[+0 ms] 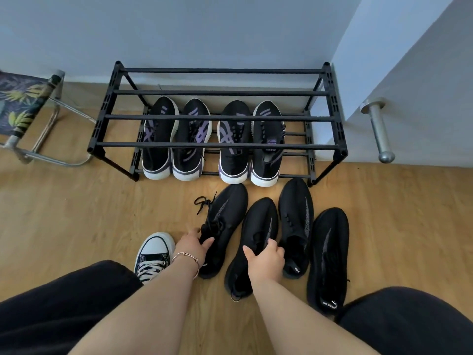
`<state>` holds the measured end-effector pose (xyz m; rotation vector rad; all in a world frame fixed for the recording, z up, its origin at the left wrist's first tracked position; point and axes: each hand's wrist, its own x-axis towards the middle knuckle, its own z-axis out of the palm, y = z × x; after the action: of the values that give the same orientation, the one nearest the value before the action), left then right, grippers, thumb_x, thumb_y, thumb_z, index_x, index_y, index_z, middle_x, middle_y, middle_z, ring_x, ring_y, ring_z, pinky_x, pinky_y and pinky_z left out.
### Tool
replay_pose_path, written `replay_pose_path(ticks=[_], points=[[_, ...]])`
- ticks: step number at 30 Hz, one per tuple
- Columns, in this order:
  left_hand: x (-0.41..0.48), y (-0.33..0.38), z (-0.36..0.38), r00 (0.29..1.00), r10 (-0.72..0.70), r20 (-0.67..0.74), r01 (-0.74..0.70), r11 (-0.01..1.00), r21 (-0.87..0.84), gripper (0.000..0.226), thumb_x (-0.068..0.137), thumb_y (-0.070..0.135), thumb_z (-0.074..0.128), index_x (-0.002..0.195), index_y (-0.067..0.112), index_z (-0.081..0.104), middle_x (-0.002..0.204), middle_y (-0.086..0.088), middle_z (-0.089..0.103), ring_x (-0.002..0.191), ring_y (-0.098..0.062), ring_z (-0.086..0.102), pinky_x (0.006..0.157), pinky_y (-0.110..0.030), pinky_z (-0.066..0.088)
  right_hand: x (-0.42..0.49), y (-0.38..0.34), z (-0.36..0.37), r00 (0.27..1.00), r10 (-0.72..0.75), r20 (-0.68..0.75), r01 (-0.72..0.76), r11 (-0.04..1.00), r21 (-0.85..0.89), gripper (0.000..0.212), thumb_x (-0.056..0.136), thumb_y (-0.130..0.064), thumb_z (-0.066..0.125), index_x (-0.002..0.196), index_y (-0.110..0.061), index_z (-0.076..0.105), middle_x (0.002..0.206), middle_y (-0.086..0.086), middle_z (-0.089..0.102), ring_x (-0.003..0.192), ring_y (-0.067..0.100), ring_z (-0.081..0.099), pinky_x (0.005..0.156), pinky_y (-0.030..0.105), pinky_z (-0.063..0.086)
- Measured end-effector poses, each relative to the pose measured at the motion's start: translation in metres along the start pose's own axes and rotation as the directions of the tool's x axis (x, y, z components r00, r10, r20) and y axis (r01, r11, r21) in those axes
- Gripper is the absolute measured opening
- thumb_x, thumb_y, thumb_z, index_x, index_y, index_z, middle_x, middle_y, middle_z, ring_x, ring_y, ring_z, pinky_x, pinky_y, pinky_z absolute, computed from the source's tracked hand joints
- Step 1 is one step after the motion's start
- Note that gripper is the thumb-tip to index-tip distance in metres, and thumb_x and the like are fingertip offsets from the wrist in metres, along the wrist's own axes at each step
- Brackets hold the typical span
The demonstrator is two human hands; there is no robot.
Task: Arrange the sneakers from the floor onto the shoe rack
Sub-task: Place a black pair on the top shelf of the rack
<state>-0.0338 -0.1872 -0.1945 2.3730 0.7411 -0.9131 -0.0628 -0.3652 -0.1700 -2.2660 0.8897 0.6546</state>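
Note:
Several black knit sneakers lie on the wooden floor in front of a black two-tier shoe rack (220,145). My left hand (190,245) grips the collar of the leftmost black sneaker (225,213). My right hand (266,260) grips the opening of the second black sneaker (258,224). Two more black sneakers, one (297,213) and another (330,252), lie to the right, untouched. Several black-and-purple sneakers with white soles (194,139) stand on the rack's lower tier. The top tier holds nothing.
My own foot in a navy canvas sneaker (153,254) rests on the floor at the left. A folding stool (28,108) with leaf-print fabric stands at the far left. A metal door handle (378,129) juts out at the right. A pale wall stands behind the rack.

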Motion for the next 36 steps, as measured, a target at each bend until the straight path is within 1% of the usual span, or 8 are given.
replay_pose_path(ticks=[3,7,9,14,23,28,31,36], points=[[-0.002,0.001,0.005,1.000,0.022,-0.009,-0.023,0.999,-0.027,0.058,0.090,0.051,0.056,0.136,0.017,0.048,0.125,-0.012,0.061,0.110,-0.030,0.061,0.093,-0.041,0.052,-0.001,0.003,0.003,0.999,-0.032,0.008,0.032,0.998,0.055,0.047,0.090,-0.040,0.066,0.129,-0.015,0.056,0.125,0.008,0.045,0.105,0.030,0.059,0.081,0.038,0.054],[-0.008,0.002,0.011,0.999,0.047,-0.021,-0.048,0.998,-0.031,0.053,0.089,0.051,0.058,0.129,0.016,0.051,0.122,-0.012,0.061,0.109,-0.030,0.060,0.092,-0.041,0.052,-0.002,0.004,0.005,1.000,-0.021,0.009,0.019,0.990,0.137,0.043,0.090,-0.035,0.068,0.127,-0.015,0.060,0.128,0.008,0.043,0.088,0.025,0.058,0.081,0.033,0.050],[-0.010,0.001,0.012,0.998,0.063,-0.020,-0.064,0.998,-0.014,0.056,0.087,0.050,0.062,0.131,0.018,0.049,0.123,-0.010,0.058,0.111,-0.030,0.059,0.092,-0.039,0.052,-0.004,0.004,0.005,1.000,-0.012,-0.004,0.013,0.982,0.191,0.051,0.087,-0.035,0.072,0.130,-0.015,0.055,0.134,0.009,0.044,0.093,0.024,0.058,0.082,0.034,0.050],[-0.012,-0.005,0.013,0.993,0.108,-0.049,-0.110,0.994,-0.027,0.054,0.086,0.040,0.067,0.133,0.018,0.051,0.125,-0.007,0.058,0.113,-0.025,0.058,0.093,-0.036,0.050,0.000,0.005,0.004,0.993,0.118,-0.014,-0.108,0.944,0.311,0.086,0.079,-0.037,0.080,0.146,-0.007,0.035,0.145,0.015,0.048,0.130,0.034,0.050,0.102,0.043,0.045],[-0.009,-0.010,0.010,1.000,0.012,0.021,-0.005,0.949,-0.316,0.055,0.085,0.030,0.072,0.134,0.012,0.055,0.129,-0.007,0.062,0.117,-0.024,0.059,0.096,-0.032,0.047,0.003,0.005,0.007,0.980,0.191,0.059,-0.198,0.876,0.440,0.080,0.080,-0.036,0.078,0.147,-0.016,0.039,0.147,0.008,0.046,0.126,0.031,0.053,0.101,0.042,0.045],[-0.015,-0.021,0.006,1.000,-0.012,-0.006,0.008,0.905,-0.426,0.051,0.084,0.028,0.074,0.130,0.012,0.058,0.124,-0.006,0.065,0.112,-0.022,0.061,0.097,-0.035,0.049,0.004,0.002,0.002,0.983,0.156,0.098,-0.184,0.854,0.486,0.054,0.080,-0.028,0.079,0.127,-0.014,0.057,0.122,0.001,0.061,0.094,0.018,0.057,0.082,0.031,0.047],[-0.020,-0.026,0.003,1.000,-0.022,-0.007,0.016,0.886,-0.463,0.051,0.085,0.028,0.073,0.131,0.013,0.056,0.123,-0.004,0.064,0.107,-0.018,0.059,0.094,-0.030,0.047,0.006,-0.001,-0.002,0.976,0.132,0.174,-0.206,0.817,0.538,0.053,0.082,-0.021,0.078,0.130,-0.015,0.056,0.105,-0.004,0.060,0.094,0.019,0.059,0.079,0.030,0.047],[-0.024,-0.031,-0.003,1.000,-0.020,0.013,0.024,0.858,-0.513,0.051,0.086,0.026,0.073,0.131,0.010,0.056,0.123,-0.006,0.065,0.102,-0.016,0.058,0.095,-0.029,0.046,0.009,-0.001,-0.004,0.970,0.099,0.221,-0.207,0.816,0.541,0.054,0.080,-0.010,0.076,0.129,-0.018,0.054,0.104,-0.006,0.066,0.098,0.019,0.064,0.088,0.034,0.053]])
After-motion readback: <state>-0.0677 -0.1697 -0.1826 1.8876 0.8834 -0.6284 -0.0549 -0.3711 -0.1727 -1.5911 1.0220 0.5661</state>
